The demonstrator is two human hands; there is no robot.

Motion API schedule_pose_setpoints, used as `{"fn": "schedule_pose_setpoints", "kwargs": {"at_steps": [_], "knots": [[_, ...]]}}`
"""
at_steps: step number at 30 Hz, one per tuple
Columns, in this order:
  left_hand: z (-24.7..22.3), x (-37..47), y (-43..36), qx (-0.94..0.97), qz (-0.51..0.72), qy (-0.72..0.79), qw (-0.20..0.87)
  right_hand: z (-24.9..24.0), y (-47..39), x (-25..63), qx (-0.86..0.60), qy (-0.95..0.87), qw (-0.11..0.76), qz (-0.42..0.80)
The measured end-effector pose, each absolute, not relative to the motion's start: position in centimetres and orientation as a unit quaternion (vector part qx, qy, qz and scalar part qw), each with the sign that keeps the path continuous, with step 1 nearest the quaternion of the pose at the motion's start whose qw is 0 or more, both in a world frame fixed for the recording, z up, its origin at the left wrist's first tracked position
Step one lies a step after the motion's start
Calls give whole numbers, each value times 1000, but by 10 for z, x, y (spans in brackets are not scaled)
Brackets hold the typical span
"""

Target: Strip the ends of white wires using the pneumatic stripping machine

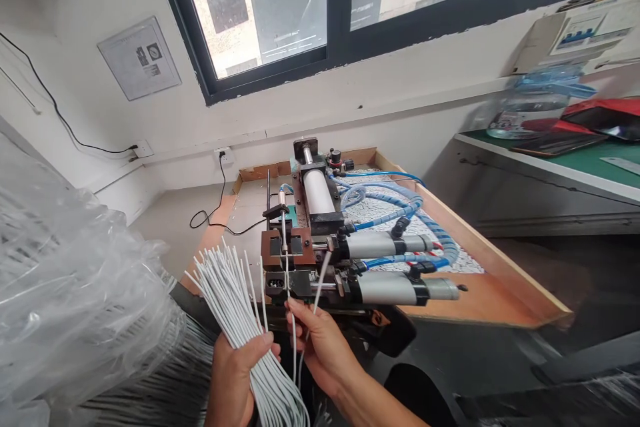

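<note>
My left hand (239,370) is wrapped around a thick bundle of white wires (233,300), whose cut ends fan out toward the upper left. In my right hand (317,340), thumb and fingers pinch a single white wire (293,340) just in front of the pneumatic wire stripping machine (290,283). That wire's tip reaches up into the gap between the machine's dark jaw blocks. Another white wire (323,277) sticks up through the same hand, leaning right. The lower ends of the wires hang down out of sight.
Silver air cylinders (387,288) and blue hoses (390,213) spread to the right, inside a wooden-edged tray (480,240) littered with small white scraps. Clear plastic wrapping (75,307) covers more wires at left. A green-topped shelf (620,153) holds a water jug (530,107) at right.
</note>
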State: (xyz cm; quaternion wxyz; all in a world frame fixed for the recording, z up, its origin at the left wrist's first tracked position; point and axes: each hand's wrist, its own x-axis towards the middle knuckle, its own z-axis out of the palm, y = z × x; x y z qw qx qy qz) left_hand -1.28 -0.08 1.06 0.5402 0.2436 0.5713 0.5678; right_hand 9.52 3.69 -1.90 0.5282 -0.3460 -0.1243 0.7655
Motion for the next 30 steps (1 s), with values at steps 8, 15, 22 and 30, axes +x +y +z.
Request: {"fn": "schedule_pose_setpoints", "kwargs": {"at_steps": [8, 15, 22, 30], "knots": [[10, -7, -1, 291, 560, 522, 574, -14, 21, 89, -322, -248, 490, 771], [6, -15, -1, 270, 554, 560, 554, -18, 24, 94, -377, -206, 573, 698], [5, -15, 0, 250, 554, 575, 548, -19, 29, 94, -377, -182, 555, 719], [7, -11, 0, 266, 560, 560, 550, -12, 31, 92, -319, -192, 503, 780]]}}
